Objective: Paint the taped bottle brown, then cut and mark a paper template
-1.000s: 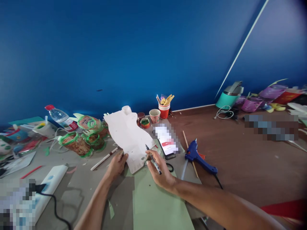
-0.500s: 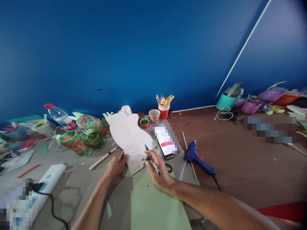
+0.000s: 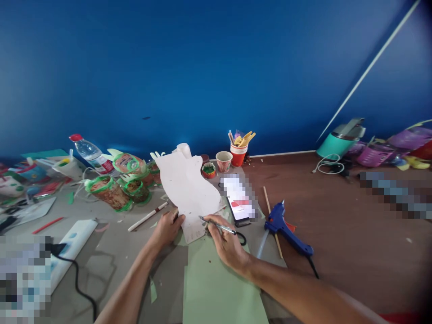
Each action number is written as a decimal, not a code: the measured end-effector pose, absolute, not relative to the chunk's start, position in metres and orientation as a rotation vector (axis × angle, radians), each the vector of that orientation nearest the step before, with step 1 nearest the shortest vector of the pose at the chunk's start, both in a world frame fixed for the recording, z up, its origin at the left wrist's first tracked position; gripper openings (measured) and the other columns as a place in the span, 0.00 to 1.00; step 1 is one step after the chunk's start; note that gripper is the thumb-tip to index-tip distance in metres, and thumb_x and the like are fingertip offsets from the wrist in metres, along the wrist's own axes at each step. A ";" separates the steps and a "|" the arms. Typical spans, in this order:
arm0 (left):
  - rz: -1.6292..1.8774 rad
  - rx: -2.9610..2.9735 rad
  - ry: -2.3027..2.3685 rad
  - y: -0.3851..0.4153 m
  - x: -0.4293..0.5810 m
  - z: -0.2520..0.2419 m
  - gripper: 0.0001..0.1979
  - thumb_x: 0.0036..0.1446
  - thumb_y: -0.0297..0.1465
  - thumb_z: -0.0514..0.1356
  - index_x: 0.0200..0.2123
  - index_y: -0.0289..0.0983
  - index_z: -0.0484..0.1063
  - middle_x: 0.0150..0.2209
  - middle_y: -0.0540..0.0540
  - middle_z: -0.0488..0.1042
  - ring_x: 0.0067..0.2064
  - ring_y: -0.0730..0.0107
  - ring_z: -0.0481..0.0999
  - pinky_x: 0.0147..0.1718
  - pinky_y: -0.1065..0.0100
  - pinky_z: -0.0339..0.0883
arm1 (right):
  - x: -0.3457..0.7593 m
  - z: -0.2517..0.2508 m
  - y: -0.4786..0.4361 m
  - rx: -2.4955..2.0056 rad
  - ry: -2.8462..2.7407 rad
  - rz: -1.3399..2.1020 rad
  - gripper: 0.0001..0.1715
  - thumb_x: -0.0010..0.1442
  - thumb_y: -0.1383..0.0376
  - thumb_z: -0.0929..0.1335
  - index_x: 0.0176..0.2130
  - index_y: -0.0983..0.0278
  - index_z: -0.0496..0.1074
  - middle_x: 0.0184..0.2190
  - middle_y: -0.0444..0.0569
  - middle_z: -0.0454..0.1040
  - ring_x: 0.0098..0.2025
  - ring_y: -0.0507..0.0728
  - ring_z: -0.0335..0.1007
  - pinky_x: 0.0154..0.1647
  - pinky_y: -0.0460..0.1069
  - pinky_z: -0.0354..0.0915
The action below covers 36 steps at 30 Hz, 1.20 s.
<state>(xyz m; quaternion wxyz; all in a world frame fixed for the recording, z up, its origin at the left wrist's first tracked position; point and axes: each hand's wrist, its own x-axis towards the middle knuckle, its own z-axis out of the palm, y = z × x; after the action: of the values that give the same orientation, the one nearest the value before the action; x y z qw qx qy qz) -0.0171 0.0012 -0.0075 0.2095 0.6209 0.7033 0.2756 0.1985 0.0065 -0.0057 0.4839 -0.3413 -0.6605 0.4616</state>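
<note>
A curvy-edged sheet of white paper (image 3: 191, 184) leans up from the table in front of me, its narrow lower end nearest. Along the lower left edge of that sheet, my left hand (image 3: 168, 228) is closed with its thumb on the paper. My right hand (image 3: 229, 245) grips a pen (image 3: 221, 226), which lies almost level with its tip over the lower part of the sheet. Green paper (image 3: 219, 283) lies flat beneath the right hand. Dark round scissor handles (image 3: 241, 237) show partly beside that hand.
Right of the paper are a phone (image 3: 239, 200), a wooden stick (image 3: 273, 222) and a blue glue gun (image 3: 286, 229). Decorated cups (image 3: 110, 193), a bottle (image 3: 91, 153) and a white marker (image 3: 147, 217) lie left. A power strip (image 3: 72, 245) with a black cord is nearer.
The pen has swung from a steep slant to nearly level in my right hand, its tip shifting left. The left hand stays at the paper's edge. The whole view has shifted slightly.
</note>
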 end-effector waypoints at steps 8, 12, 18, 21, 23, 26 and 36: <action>0.656 1.995 1.938 0.001 -0.019 -0.017 0.11 0.57 0.38 0.49 0.24 0.41 0.59 0.23 0.50 0.66 0.28 0.64 0.65 0.32 0.65 0.57 | 0.199 -0.007 0.010 -0.933 -1.752 1.231 0.08 0.58 0.65 0.63 0.34 0.65 0.69 0.20 0.41 0.63 0.20 0.50 0.58 0.21 0.44 0.55; 0.616 2.019 1.933 0.001 -0.021 -0.021 0.12 0.59 0.38 0.48 0.25 0.41 0.59 0.23 0.49 0.66 0.29 0.62 0.66 0.34 0.64 0.58 | 0.201 -0.007 0.012 -0.980 -1.806 1.216 0.09 0.59 0.64 0.62 0.31 0.65 0.68 0.18 0.39 0.58 0.19 0.49 0.54 0.20 0.44 0.51; 0.599 2.026 1.947 0.001 -0.021 -0.024 0.12 0.59 0.38 0.49 0.26 0.40 0.61 0.24 0.49 0.68 0.30 0.62 0.67 0.36 0.64 0.59 | 0.202 -0.007 0.014 -0.994 -1.879 1.205 0.10 0.60 0.63 0.61 0.31 0.65 0.68 0.17 0.38 0.55 0.19 0.49 0.51 0.20 0.44 0.48; 0.608 1.997 1.952 0.000 -0.021 -0.024 0.12 0.59 0.39 0.49 0.27 0.40 0.62 0.24 0.49 0.68 0.30 0.62 0.67 0.36 0.64 0.59 | 0.201 -0.005 0.013 -0.997 -1.891 1.190 0.10 0.60 0.63 0.61 0.31 0.65 0.67 0.18 0.38 0.55 0.19 0.49 0.51 0.21 0.45 0.49; 0.620 2.004 1.925 0.000 -0.021 -0.024 0.12 0.59 0.39 0.49 0.27 0.40 0.63 0.25 0.48 0.69 0.31 0.62 0.67 0.38 0.63 0.59 | 0.200 -0.004 0.013 -1.001 -1.893 1.188 0.10 0.60 0.63 0.61 0.30 0.65 0.67 0.18 0.38 0.55 0.19 0.49 0.51 0.21 0.45 0.49; 0.625 2.019 1.890 0.000 -0.021 -0.024 0.12 0.60 0.38 0.48 0.27 0.40 0.63 0.26 0.48 0.69 0.31 0.63 0.67 0.39 0.63 0.58 | 0.200 -0.005 0.012 -1.002 -1.898 1.208 0.10 0.60 0.63 0.61 0.31 0.65 0.67 0.17 0.38 0.54 0.19 0.49 0.51 0.21 0.45 0.49; 0.600 1.968 1.929 0.000 -0.019 -0.022 0.12 0.58 0.39 0.48 0.26 0.41 0.60 0.23 0.49 0.66 0.30 0.62 0.65 0.37 0.63 0.58 | 0.200 -0.006 0.013 -0.979 -1.913 1.206 0.10 0.60 0.64 0.61 0.30 0.64 0.67 0.18 0.38 0.55 0.19 0.49 0.51 0.20 0.45 0.49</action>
<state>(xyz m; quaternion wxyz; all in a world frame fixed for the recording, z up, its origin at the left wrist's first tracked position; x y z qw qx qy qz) -0.0193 0.0003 -0.0223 0.1598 0.6889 0.6750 0.2101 0.1996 0.0128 -0.0059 0.3320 -0.3746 -0.7323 0.4617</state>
